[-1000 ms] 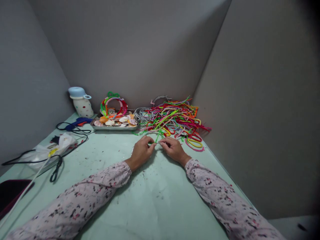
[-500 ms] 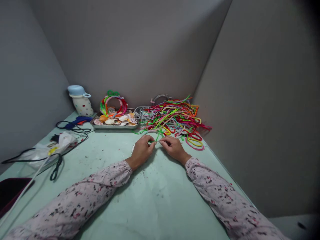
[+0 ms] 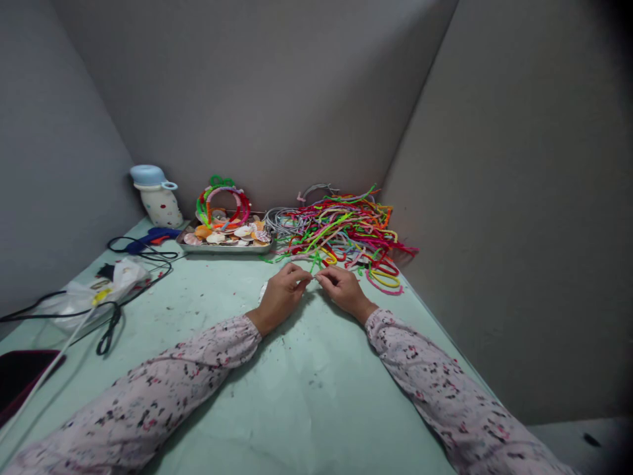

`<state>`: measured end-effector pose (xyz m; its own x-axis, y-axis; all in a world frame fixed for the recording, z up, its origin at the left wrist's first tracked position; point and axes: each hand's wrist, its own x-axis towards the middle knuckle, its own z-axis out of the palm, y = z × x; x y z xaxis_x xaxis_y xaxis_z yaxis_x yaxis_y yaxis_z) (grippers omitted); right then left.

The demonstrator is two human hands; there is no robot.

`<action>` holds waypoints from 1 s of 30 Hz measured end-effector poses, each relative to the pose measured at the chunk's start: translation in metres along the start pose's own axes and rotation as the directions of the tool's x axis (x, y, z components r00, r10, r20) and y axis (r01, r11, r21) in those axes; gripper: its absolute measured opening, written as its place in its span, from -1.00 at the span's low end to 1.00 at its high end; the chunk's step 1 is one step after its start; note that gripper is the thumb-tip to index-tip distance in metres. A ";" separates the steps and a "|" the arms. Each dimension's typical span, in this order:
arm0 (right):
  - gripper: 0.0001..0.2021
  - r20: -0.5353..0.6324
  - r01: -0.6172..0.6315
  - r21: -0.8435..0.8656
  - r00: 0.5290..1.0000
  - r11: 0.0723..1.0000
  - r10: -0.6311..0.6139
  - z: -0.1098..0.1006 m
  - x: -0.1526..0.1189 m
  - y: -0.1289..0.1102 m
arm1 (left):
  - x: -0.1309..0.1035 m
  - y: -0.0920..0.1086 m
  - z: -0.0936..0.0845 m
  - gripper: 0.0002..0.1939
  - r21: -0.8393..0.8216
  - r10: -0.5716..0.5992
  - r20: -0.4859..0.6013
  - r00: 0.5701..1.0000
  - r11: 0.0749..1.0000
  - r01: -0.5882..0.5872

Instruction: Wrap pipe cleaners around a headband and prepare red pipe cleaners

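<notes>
My left hand (image 3: pixel 282 295) and my right hand (image 3: pixel 345 290) meet fingertip to fingertip above the middle of the table, each closed in a pinch. Between them is a green pipe cleaner (image 3: pixel 315 262), whose fuzzy strands rise just beyond the fingertips. The part inside the pinch is hidden by my fingers. Close behind my hands lies a heap of pipe cleaners (image 3: pixel 346 224) in many colours. A small pale object (image 3: pixel 264 289) shows partly behind my left wrist.
At the back, a metal tray (image 3: pixel 225 249) holds shells (image 3: pixel 216 237) and pipe-cleaner-wrapped hoops (image 3: pixel 205 198). Grey wire coils (image 3: pixel 281 223) lie beside it. Leftward are a bottle (image 3: pixel 161 203), a blue tool (image 3: pixel 148 239), black cable (image 3: pixel 115 323), a plastic bag (image 3: pixel 126 277) and a dark object (image 3: pixel 22 376).
My left hand has shifted slightly right and up, bringing its fingertips closer to my right hand's. The camera view has moved a little. Both hands stay pinched.
</notes>
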<state>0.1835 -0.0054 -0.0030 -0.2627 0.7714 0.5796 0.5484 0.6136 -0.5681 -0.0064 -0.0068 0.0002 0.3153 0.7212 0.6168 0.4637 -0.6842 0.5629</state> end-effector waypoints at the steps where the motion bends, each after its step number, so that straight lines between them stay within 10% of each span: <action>1: -0.87 0.000 0.001 -0.001 1.000 1.000 -0.001 0.000 0.000 0.000 | 0.000 -0.001 0.000 -0.84 -0.002 -0.002 -0.002 1.000 1.000 0.002; 30: -0.86 0.008 0.019 0.004 1.000 1.000 -0.019 -0.001 0.000 0.000 | 0.002 -0.004 0.002 -0.85 0.013 -0.049 -0.001 0.999 0.999 0.049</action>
<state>0.1841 -0.0058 -0.0024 -0.2793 0.7610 0.5856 0.5405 0.6286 -0.5591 -0.0059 -0.0029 -0.0017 0.2914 0.7539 0.5888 0.4891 -0.6465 0.5856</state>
